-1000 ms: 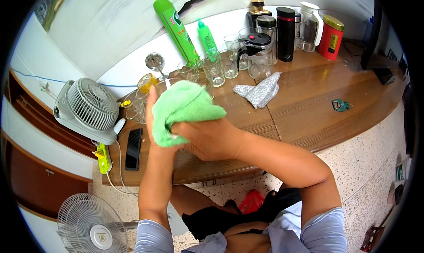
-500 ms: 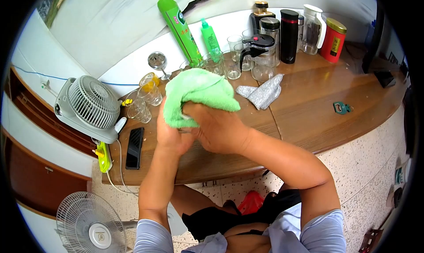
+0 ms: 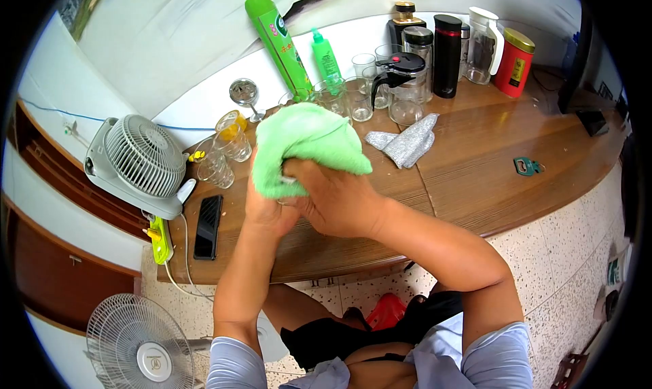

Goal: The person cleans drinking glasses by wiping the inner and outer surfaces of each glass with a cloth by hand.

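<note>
Left hand (image 3: pixel 270 212) and right hand (image 3: pixel 343 199) sit farther up and to the right in the frame than a second ago, with the green cloth (image 3: pixel 316 134) between them — a cluster of clear glasses (image 3: pixel 217 171) at centre left, partly hidden then, now shows beside them. Compared with half a second ago, hands and cloth have hardly shifted.

Bare wood on the table (image 3: pixel 468 192) spreads widest right of centre, between the silver cloth (image 3: pixel 405 144) and the teal key tag (image 3: pixel 526 166). Its curved front edge runs from lower left, under the forearms, up toward the right. Room is tighter at centre left, where those glasses and the black phone (image 3: pixel 207 227) lie near the left forearm, and behind, where the row of glasses (image 3: pixel 358 100) and the black-lidded pot (image 3: pixel 405 90) stand.

Over the table near the middle of the frame, the green cloth is bunched, its long axis running left to right and sloping down to a blunt corner at the right; a fold hangs at its left end.

Right-hand fingers are curled closed into that fold, gripping it. Left-hand fingers are mostly hidden behind the cloth — how far open, I cannot tell.
</note>
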Demonstrator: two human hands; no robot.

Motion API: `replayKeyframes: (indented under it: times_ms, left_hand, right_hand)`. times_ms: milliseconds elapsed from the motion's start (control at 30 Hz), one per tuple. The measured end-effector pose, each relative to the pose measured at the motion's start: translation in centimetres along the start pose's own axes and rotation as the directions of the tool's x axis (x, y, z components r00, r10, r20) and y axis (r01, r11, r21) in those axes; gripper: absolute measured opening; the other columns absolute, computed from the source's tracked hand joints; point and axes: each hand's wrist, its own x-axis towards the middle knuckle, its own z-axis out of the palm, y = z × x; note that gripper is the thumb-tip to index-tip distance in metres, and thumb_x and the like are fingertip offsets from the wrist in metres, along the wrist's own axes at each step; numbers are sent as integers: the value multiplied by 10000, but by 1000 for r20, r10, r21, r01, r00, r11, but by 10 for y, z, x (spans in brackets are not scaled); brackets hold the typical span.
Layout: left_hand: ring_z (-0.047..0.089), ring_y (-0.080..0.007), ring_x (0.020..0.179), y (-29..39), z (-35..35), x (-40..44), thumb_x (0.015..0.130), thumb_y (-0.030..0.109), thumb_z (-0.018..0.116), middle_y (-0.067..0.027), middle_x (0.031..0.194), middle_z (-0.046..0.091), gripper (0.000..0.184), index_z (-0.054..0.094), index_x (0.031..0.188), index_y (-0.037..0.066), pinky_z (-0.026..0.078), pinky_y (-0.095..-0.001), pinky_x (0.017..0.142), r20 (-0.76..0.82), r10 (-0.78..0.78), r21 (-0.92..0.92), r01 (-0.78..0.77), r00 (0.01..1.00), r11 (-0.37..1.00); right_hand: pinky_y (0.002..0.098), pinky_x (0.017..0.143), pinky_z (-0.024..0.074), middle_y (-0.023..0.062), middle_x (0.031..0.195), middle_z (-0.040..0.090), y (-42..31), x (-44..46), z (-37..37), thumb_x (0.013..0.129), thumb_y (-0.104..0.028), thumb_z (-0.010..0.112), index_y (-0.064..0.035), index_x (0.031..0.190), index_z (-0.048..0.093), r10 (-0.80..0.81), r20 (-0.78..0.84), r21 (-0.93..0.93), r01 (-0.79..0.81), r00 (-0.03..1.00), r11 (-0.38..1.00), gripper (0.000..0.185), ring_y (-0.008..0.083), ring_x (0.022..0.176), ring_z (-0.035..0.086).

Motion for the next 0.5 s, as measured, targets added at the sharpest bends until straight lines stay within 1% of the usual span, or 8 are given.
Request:
replayKeyframes:
  times_ms: [33,67,167,267,367,400,500]
  left_hand:
    - [625,-301,1304,0,3,-1,1135,502,384,-126,1392,657,578,514,1498,70,509,-458,1129,-36,29,88,-26,999,996]
    - [609,-292,1326,3,5,0,1134,469,385,-122,1437,626,552,516,1497,74,513,-461,1124,51,-23,12,22,998,1000]
    - [647,-291,1265,3,8,3,1127,480,409,-130,1359,670,545,557,1451,67,532,-452,1101,-19,86,-28,-86,996,996]
    - [683,-298,1194,22,-14,9,1119,510,441,-139,1267,711,547,607,1382,61,542,-448,1081,95,-70,-144,83,993,986]
    - [702,-328,1138,23,-41,17,1101,551,480,-144,1197,734,563,640,1329,61,524,-487,1095,96,-69,-116,80,993,990]
    - [683,-329,1192,20,-37,17,1097,560,486,-155,1252,718,583,628,1355,57,516,-501,1106,146,-79,-192,107,986,976]
    - [660,-316,1250,5,-28,14,1101,562,471,-169,1311,695,603,610,1390,51,523,-481,1107,94,-27,-147,40,995,988]
  right_hand:
    - [534,961,485,170,1176,664,1,1,0,891,-199,741,-62,1228,598,58,-5,18,-58,998,998,391,420,1118,632]
    - [511,943,491,180,1165,659,3,-1,4,907,-213,735,-58,1246,589,65,-26,91,-63,998,994,400,420,1113,628]
    - [523,956,480,179,1203,642,-5,-9,8,906,-222,736,-68,1256,584,89,52,88,-94,995,992,412,426,1142,607]
    - [546,946,487,185,1254,622,-8,-11,12,942,-217,715,-71,1308,557,-86,51,86,81,995,993,425,465,1161,590]
    - [551,956,483,164,1249,624,-9,-17,17,925,-217,728,-90,1304,572,-139,79,60,134,987,989,429,449,1162,595]
    - [550,949,481,158,1247,629,-10,-14,15,920,-231,734,-95,1296,584,-150,69,13,149,986,989,427,432,1149,601]
    - [565,997,461,168,1264,621,-7,-10,10,858,-246,751,-104,1245,583,-107,35,-1,108,994,994,446,438,1182,585]
